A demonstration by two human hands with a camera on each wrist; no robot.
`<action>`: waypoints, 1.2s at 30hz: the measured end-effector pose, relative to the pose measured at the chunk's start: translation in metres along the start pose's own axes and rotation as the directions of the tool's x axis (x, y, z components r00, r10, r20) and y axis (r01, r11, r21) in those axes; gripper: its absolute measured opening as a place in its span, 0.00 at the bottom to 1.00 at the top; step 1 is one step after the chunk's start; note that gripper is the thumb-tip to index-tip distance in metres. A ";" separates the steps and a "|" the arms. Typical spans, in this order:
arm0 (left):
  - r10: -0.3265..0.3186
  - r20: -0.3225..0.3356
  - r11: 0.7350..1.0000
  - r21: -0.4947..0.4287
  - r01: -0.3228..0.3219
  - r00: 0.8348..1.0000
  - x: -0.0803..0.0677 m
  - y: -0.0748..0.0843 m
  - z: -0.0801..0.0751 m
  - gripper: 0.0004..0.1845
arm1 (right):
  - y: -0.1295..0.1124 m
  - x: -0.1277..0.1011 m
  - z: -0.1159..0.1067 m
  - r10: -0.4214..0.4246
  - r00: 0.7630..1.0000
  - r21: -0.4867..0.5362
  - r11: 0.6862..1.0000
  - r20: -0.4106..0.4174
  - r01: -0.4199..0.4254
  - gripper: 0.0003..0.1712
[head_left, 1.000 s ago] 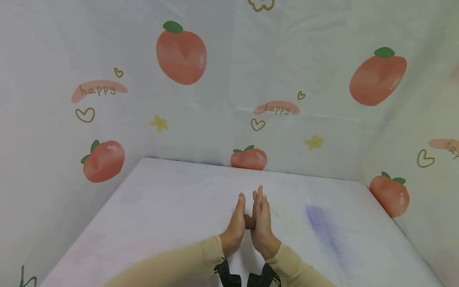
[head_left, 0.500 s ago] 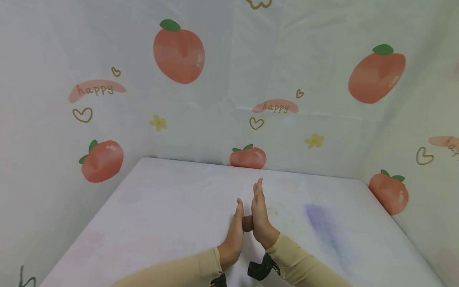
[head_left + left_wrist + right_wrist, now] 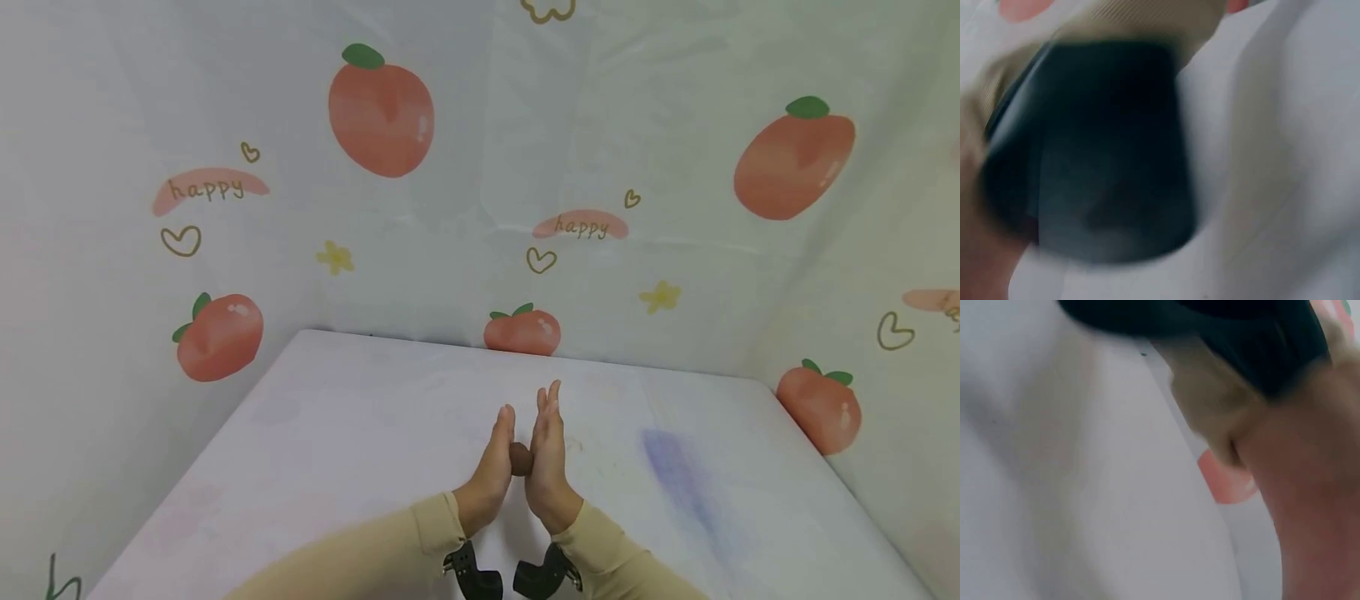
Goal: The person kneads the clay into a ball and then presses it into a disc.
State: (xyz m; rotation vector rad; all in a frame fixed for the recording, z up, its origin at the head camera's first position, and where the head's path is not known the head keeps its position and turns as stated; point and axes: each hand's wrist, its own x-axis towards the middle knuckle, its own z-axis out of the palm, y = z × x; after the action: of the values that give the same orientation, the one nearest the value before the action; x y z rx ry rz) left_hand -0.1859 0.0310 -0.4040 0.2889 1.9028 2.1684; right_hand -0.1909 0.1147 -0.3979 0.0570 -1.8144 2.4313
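Note:
A small brown lump (image 3: 521, 459), rounded like a ball of clay or dough, sits between two facing palms in the head view. On its left side the left hand (image 3: 489, 473) presses it with straight fingers pointing up and away. Against its other side lies the right hand (image 3: 550, 467), fingers also straight and reaching slightly higher. Both hands are held above the white table. The wrist views are blurred; dark wrist-worn devices fill much of them, and the lump does not show there.
The white table (image 3: 360, 417) bears a blue-purple smudge (image 3: 678, 475) to the right. Behind it hangs a pale curtain (image 3: 465, 167) printed with peaches and hearts. A black wrist camera (image 3: 477, 575) sits below the left hand, another (image 3: 542, 575) below the right.
The palms have rubbed against each other: half a second ago the left hand was lower and the right higher; now they are closer to level. The lump stays between them and looks rounder.

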 end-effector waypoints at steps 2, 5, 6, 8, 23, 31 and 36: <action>0.048 0.015 0.997 0.054 -0.049 0.999 -0.006 0.001 0.003 0.38 | 0.000 0.002 -0.002 0.008 1.000 0.015 1.000 -0.008 -0.008 0.34; 0.108 0.030 0.988 0.105 -0.111 0.994 -0.013 0.004 0.006 0.35 | 0.000 0.005 -0.005 0.016 1.000 0.015 1.000 0.008 -0.016 0.34; 0.129 0.038 0.985 0.108 -0.132 0.991 -0.015 0.004 0.006 0.34 | 0.000 0.006 -0.006 0.014 1.000 0.007 1.000 0.019 -0.014 0.34; 0.164 0.052 0.979 0.117 -0.169 0.985 -0.018 0.005 0.007 0.33 | -0.001 0.008 -0.008 0.010 0.999 -0.004 1.000 0.035 -0.010 0.34; 0.015 -0.013 0.996 0.092 -0.014 1.000 0.007 0.003 -0.002 0.41 | -0.004 -0.004 0.001 -0.089 0.996 0.031 0.996 0.015 0.088 0.34; -0.033 0.047 0.999 -0.019 0.033 0.998 0.014 -0.008 -0.007 0.46 | -0.012 -0.008 0.003 -0.143 0.990 0.033 0.989 0.016 0.142 0.33; -0.024 0.065 0.999 -0.038 0.026 0.998 0.008 -0.006 -0.003 0.45 | -0.010 -0.007 0.002 -0.125 0.992 0.028 0.992 -0.003 0.125 0.34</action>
State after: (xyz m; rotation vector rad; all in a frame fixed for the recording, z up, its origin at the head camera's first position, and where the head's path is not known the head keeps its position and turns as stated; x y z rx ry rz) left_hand -0.1947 0.0312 -0.4107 0.3224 1.8183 2.1501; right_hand -0.1834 0.1150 -0.3883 0.1663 -1.7209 2.3707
